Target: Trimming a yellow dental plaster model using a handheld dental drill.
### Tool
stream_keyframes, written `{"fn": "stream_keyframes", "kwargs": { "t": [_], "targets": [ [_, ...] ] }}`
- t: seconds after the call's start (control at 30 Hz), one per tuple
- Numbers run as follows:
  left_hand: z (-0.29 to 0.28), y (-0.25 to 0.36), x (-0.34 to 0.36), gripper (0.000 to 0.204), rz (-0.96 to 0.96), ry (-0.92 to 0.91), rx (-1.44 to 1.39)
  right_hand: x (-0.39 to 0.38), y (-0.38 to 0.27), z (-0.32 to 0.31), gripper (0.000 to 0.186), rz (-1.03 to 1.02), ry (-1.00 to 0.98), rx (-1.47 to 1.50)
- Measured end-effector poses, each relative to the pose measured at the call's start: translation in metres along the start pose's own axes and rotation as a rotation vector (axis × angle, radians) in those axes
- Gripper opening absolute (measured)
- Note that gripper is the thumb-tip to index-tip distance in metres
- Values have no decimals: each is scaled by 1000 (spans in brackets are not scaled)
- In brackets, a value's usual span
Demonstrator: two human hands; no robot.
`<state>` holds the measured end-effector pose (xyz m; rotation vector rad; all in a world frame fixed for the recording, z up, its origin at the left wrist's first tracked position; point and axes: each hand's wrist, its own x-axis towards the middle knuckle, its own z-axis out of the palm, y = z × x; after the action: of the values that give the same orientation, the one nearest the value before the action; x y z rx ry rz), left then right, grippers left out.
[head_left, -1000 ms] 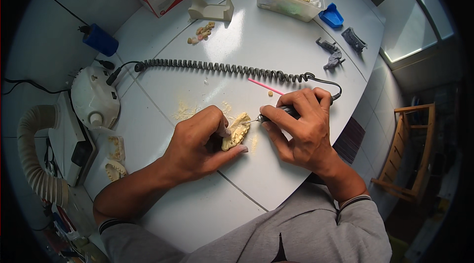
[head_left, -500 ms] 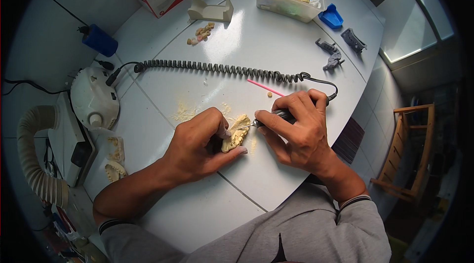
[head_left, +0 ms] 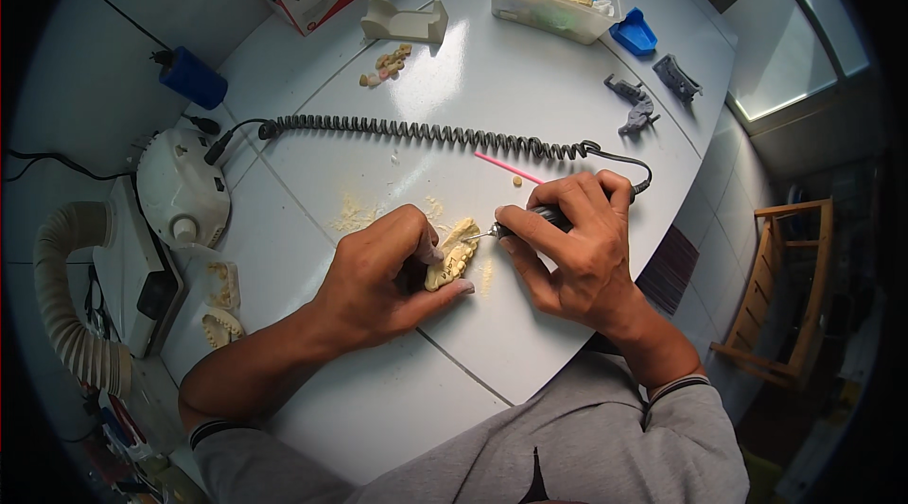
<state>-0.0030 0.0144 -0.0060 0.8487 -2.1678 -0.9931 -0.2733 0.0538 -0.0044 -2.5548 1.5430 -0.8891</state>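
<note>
Between the thumb and fingers of my left hand (head_left: 383, 263) is a yellow plaster dental model (head_left: 452, 263), tilted, with a row of teeth along its right side. My right hand (head_left: 577, 244) grips a black rotary handpiece (head_left: 549, 217) like a pen. Its thin metal bur (head_left: 480, 235) reaches left to the model's upper part and seems to touch it. A coiled black cord (head_left: 426, 131) runs from the handpiece to a white control unit (head_left: 184, 187) at the left. Yellow dust (head_left: 352, 213) lies on the table around the model.
Beyond the cord lie a pink stick (head_left: 508, 166), small tooth-coloured pieces (head_left: 386, 65) and a cream holder (head_left: 405, 24). A plastic tub (head_left: 553, 17) of plaster pieces stands at the back, grey articulator parts (head_left: 634, 107) at the right. A ribbed hose (head_left: 66, 301) curves at the left.
My right hand has shifted slightly to the right with the handpiece, drawing the bur back a little across the model. My left hand and the model stay nearly still.
</note>
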Motion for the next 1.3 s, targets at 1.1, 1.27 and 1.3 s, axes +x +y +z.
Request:
{"fn": "stream_keyframes", "kwargs": {
  "t": [1.1, 1.27, 1.3],
  "targets": [
    [-1, -2, 0, 51, -1, -32, 72, 1, -1, 1, 32, -30, -4, 18],
    [-1, -2, 0, 52, -10, -41, 73, 2, 0, 0, 32, -19, 7, 11],
    [-1, -2, 0, 52, -4, -33, 71, 1, 0, 0, 32, -16, 10, 9]
  ]
}}
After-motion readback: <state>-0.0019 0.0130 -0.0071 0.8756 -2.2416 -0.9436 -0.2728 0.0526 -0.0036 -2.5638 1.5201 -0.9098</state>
